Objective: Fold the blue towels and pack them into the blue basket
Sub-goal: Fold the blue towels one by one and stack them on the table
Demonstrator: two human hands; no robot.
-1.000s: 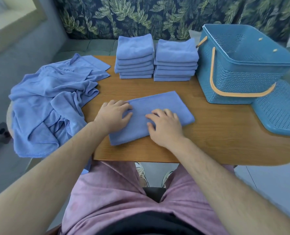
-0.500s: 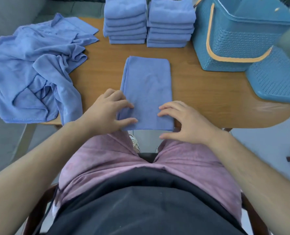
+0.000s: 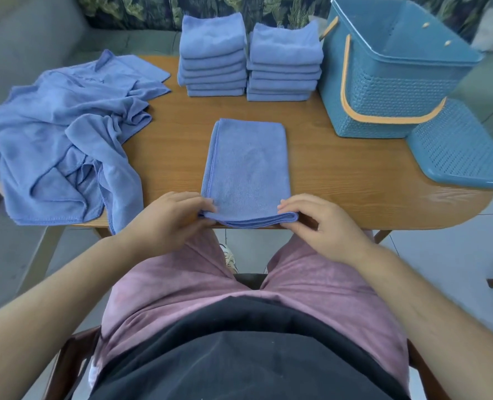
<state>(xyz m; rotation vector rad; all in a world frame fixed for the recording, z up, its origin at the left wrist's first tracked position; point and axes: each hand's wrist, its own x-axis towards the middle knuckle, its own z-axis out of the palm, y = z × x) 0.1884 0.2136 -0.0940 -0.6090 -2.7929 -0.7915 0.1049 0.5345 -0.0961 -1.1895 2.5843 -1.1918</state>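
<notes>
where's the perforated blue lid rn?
Head view, right side: the lid lies on the table's right end, next to the blue basket on its near-right side, well right of the towel being folded.

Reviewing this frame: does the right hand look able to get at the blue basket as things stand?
Probably yes. The right hand pinches the near corner of the half-folded towel, but bare table lies between it and the basket, which stands open-topped.
</notes>
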